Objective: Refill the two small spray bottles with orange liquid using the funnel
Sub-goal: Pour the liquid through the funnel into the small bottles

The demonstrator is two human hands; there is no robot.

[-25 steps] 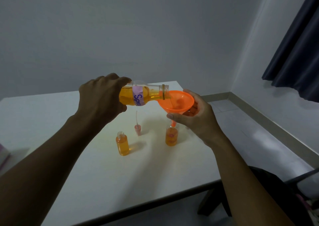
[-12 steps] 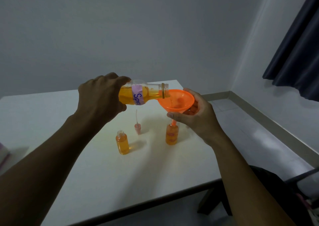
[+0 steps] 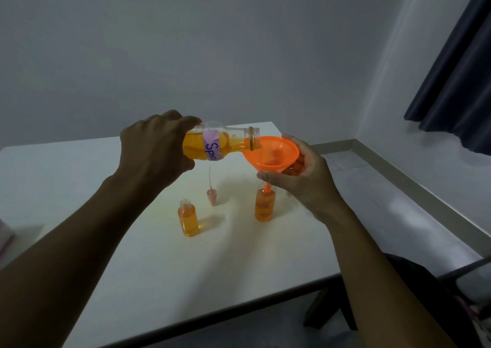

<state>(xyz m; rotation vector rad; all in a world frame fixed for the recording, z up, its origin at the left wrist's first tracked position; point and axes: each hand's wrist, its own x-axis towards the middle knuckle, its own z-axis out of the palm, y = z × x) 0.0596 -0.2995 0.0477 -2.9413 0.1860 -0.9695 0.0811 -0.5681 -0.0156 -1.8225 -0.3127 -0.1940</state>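
Funnel (image 3: pixel 271 153), orange, held above the right-hand small spray bottle (image 3: pixel 264 205); its spout enters that bottle's open neck. Right hand (image 3: pixel 301 173) is closed around the funnel cone from the right, thumb under the near rim, fingers curled behind. The bottle stands upright on the white table (image 3: pixel 148 273), toward the right edge and about midway between near and far edges. It is filled with orange liquid nearly to the neck.

Large clear bottle (image 3: pixel 220 146) with a lilac label lettered "Spr…" lies almost horizontal in the air. Its uncapped mouth rests over the funnel's left rim. Orange liquid fills the lower half of the body and reaches the neck. Left hand (image 3: pixel 156 148) grips it around the base, fingers wrapped over the top.

Second small spray bottle (image 3: pixel 188 221) stands upright and uncapped, nearer the table's centre and to the left of the first, well apart from it. It holds orange liquid up to the shoulder. Pink spray cap (image 3: pixel 211 195) stands between and behind the two, its dip tube pointing upward.

Pale object (image 3: pixel 5 237) at the table's left edge, mostly out of view. Dark curtain (image 3: pixel 459 82) hangs at upper right.
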